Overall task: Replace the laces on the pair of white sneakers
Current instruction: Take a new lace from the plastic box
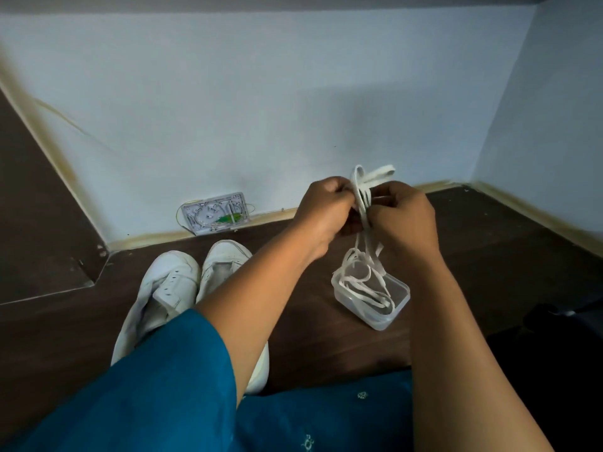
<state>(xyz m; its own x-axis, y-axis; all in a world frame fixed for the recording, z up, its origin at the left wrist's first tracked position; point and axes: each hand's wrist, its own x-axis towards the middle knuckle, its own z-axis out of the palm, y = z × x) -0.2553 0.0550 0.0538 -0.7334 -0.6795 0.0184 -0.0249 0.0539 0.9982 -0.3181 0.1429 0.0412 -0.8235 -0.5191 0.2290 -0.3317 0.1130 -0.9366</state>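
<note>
White canvas sneakers (169,288) at seven o'clock match the flat white fabric laces (378,175). The rectangular plastic box (372,321) is clear, the wooden floor (489,239) dark brown, the painted wall (261,109) pale blue. The teal cloth garment (163,386) carries small pale motifs.

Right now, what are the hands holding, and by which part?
The left hand and right hand pinch the white laces just below their looped top; the rest trails into the clear container.

We see laces (375,173) of flat woven cloth and a tub (340,291) of clear, glossy plastic. The sneakers (169,282) look like matt white canvas, the floor (310,321) like dark, smooth wood.
</note>
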